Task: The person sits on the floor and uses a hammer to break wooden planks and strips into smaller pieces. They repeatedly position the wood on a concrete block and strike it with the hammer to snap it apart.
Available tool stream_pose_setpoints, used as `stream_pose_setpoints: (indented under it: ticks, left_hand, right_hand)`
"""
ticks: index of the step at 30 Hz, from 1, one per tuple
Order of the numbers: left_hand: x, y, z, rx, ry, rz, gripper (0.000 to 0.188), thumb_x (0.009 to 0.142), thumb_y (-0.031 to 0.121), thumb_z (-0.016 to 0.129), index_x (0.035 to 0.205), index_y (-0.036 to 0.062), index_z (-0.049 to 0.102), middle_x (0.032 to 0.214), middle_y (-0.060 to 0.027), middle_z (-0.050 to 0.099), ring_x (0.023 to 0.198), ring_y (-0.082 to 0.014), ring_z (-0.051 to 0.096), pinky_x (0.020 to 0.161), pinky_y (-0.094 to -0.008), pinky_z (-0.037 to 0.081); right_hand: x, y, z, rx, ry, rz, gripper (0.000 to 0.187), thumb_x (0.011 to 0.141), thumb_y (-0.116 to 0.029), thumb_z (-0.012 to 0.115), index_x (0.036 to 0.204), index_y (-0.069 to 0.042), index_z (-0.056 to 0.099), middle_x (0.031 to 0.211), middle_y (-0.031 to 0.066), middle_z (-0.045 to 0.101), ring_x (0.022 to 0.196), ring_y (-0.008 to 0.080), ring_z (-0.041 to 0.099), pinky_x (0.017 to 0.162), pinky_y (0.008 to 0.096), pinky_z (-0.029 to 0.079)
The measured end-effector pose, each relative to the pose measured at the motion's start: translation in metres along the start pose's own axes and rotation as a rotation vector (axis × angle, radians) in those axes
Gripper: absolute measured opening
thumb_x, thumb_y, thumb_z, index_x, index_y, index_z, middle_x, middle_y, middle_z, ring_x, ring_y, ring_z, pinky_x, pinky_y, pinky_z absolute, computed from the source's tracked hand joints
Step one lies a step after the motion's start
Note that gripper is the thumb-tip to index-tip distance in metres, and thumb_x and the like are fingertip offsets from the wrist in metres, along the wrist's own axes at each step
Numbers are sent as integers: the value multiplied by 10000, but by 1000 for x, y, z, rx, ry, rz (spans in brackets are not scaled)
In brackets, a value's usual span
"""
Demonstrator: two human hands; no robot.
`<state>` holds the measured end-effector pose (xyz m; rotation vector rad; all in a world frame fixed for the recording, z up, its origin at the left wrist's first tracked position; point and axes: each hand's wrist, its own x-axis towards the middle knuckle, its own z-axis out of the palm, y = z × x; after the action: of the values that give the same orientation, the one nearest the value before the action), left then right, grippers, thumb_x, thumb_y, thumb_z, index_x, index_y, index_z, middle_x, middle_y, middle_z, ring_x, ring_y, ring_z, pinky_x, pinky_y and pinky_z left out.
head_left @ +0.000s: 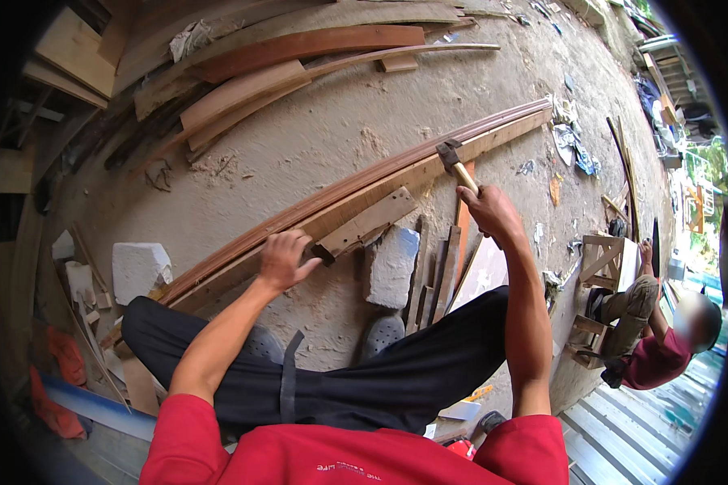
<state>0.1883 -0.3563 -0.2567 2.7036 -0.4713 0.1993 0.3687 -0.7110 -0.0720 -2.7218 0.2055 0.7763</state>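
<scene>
My right hand (488, 212) grips the wooden handle of a claw hammer (455, 162), its dark head raised just above a long plank (396, 174) that runs from lower left to upper right. My left hand (284, 259) rests on that plank's near edge, fingers curled beside a short wooden block (366, 223) lying against it. Thin reddish strips lie along the plank's far side. My legs in dark trousers cross below.
White stone blocks (137, 269) (392, 267) sit on the sandy ground near the plank. Short wood offcuts (437, 279) lie by my shoe. Stacked boards (291, 48) fill the top left. Another person (663, 331) crouches at the right beside a small wooden frame (603, 259).
</scene>
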Motion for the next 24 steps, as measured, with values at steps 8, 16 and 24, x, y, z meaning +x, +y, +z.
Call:
stream_pose_setpoints:
  ticks: [8, 16, 24]
  left_hand:
    - [66, 75, 53, 146, -192, -276, 921, 707, 552, 752, 1347, -10, 400, 1487, -274, 234, 1411, -420, 196, 1153, -511, 202]
    - [114, 29, 19, -9, -492, -266, 908, 659, 490, 742, 1361, 16, 415, 1453, -306, 348, 1307, -436, 419, 1100, -484, 361]
    - [191, -38, -31, -258, -798, -299, 634, 642, 487, 715, 1057, 10, 680, 1026, -206, 687, 920, -305, 668, 811, -400, 518]
  right_hand:
    - [1, 29, 10, -209, -43, -47, 548, 929, -483, 568, 747, 30, 627, 535, 127, 563, 456, 226, 587, 477, 386, 476]
    - [-2, 37, 0, -153, -85, 27, 552, 923, -489, 559, 880, 51, 662, 752, 215, 632, 705, 348, 638, 650, 449, 498]
    - [-5, 36, -4, -60, -56, -16, 580, 957, -479, 522, 727, 47, 605, 527, 92, 541, 460, 206, 579, 465, 382, 467]
